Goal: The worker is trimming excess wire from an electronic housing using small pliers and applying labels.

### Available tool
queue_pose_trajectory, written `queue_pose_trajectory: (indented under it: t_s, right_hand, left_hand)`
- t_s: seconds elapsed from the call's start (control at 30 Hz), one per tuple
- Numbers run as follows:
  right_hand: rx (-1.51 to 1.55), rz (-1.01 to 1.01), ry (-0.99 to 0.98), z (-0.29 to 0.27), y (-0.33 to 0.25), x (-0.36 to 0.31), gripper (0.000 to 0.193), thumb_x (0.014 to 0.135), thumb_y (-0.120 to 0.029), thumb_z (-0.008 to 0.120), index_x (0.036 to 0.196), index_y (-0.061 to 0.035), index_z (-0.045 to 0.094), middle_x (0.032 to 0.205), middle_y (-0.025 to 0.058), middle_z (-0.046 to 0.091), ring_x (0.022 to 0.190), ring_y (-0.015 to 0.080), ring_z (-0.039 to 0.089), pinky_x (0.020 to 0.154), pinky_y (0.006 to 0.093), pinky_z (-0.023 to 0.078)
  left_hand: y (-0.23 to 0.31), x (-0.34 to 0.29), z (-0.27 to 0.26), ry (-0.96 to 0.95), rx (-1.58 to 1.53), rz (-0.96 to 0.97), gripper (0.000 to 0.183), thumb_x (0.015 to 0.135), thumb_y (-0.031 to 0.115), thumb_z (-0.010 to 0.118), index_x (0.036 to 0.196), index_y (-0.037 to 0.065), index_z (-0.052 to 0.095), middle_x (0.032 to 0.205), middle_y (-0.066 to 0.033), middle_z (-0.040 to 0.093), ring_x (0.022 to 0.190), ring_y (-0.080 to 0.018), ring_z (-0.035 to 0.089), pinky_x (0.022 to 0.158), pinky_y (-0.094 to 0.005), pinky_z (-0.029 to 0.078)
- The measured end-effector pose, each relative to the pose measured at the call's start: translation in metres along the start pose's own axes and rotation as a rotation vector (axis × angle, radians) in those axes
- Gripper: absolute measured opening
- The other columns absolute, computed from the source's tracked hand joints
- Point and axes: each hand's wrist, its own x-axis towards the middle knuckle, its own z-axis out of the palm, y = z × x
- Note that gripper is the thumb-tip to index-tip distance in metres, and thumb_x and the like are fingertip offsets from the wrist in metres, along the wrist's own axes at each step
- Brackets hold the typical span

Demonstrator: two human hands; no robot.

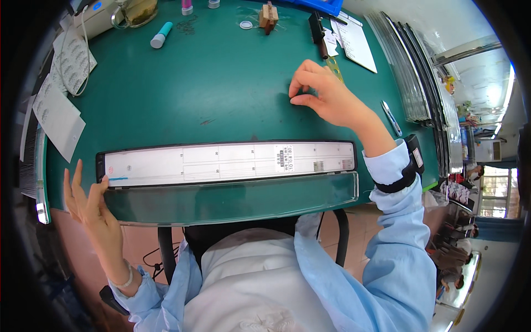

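Left hand (pixel 95 211), fingers spread, touched a case (pixel 238 164) by the desk's (pixel 221 105) near edge; right hand (pixel 329 97) curled, grip unclear.

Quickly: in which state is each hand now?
Left hand: open, at the left end of the long case.
Right hand: curled; cannot tell whether it holds anything.

Your green tabletop (pixel 193 91) carried an open case.
Nearest you lay the long white-faced case (pixel 238 161) (its clear lid (pixel 232 202) folded toward you); farther off sat a teal-and-white tube (pixel 161 35), a small white disc (pixel 245 25) and a wooden block (pixel 269 16); rightward, a slim blue-and-white tool (pixel 391 118).
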Motion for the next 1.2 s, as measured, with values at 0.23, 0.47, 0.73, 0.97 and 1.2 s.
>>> queue_pose_trajectory:
  t_s: [0.23, 0.47, 0.73, 0.97, 1.2]
  right_hand:
    - [-0.257, -0.108, 0.053, -0.001, 0.006, -0.007, 0.013, 0.083, 0.001, 0.068, 0.086, -0.0084, 0.059, 0.097, 0.0082, 0.053, 0.095, 0.0272, 0.051, 0.084, 0.0372, 0.037]
    - [-0.328, -0.104, 0.205, -0.019, -0.037, -0.059, 0.017, 0.079, -0.004, 0.071, 0.085, -0.0073, 0.056, 0.099, 0.0083, 0.052, 0.096, 0.0264, 0.051, 0.084, 0.0376, 0.035]
    - [-0.443, -0.021, 0.207, 0.016, -0.045, -0.088, 0.021, 0.074, -0.012, 0.074, 0.086, -0.0055, 0.057, 0.102, 0.0095, 0.050, 0.100, 0.0257, 0.048, 0.087, 0.0378, 0.035]
    - [-0.463, 0.022, 0.159, 0.023, -0.044, -0.092, 0.026, 0.073, -0.016, 0.074, 0.091, -0.0040, 0.059, 0.105, 0.0102, 0.051, 0.103, 0.0262, 0.048, 0.089, 0.0385, 0.034]
    - [-0.557, 0.194, 0.308, -0.028, -0.028, -0.127, 0.054, 0.076, -0.032, 0.077, 0.121, -0.0094, 0.057, 0.124, 0.0130, 0.052, 0.118, 0.0298, 0.047, 0.098, 0.0432, 0.031]
  left_hand:
    - [0.011, 0.004, 0.000, 0.036, -0.032, 0.008, 0.021, 0.089, -0.004, 0.051, 0.095, 0.009, 0.067, 0.143, -0.0116, 0.052, 0.141, -0.0355, 0.033, 0.113, -0.0494, 0.023]
    - [0.088, 0.016, -0.020, 0.027, 0.316, -0.060, 0.040, 0.089, -0.005, 0.045, 0.121, 0.009, 0.066, 0.144, -0.0133, 0.050, 0.142, -0.0360, 0.033, 0.114, -0.0482, 0.024]
    - [0.224, 0.022, -0.016, -0.238, -0.635, 0.439, 0.043, 0.084, 0.008, 0.064, 0.126, 0.000, 0.059, 0.140, -0.0229, 0.047, 0.136, -0.0427, 0.037, 0.110, -0.0551, 0.024]
    - [0.245, 0.020, -0.003, -0.337, -0.626, 0.462, 0.047, 0.088, 0.016, 0.065, 0.131, 0.000, 0.056, 0.142, -0.0264, 0.040, 0.135, -0.0452, 0.032, 0.110, -0.0566, 0.023]
    - [0.244, 0.021, 0.000, -0.357, -0.557, 0.453, 0.055, 0.086, 0.027, 0.067, 0.137, 0.009, 0.055, 0.143, -0.0263, 0.039, 0.134, -0.0433, 0.032, 0.108, -0.0519, 0.025]
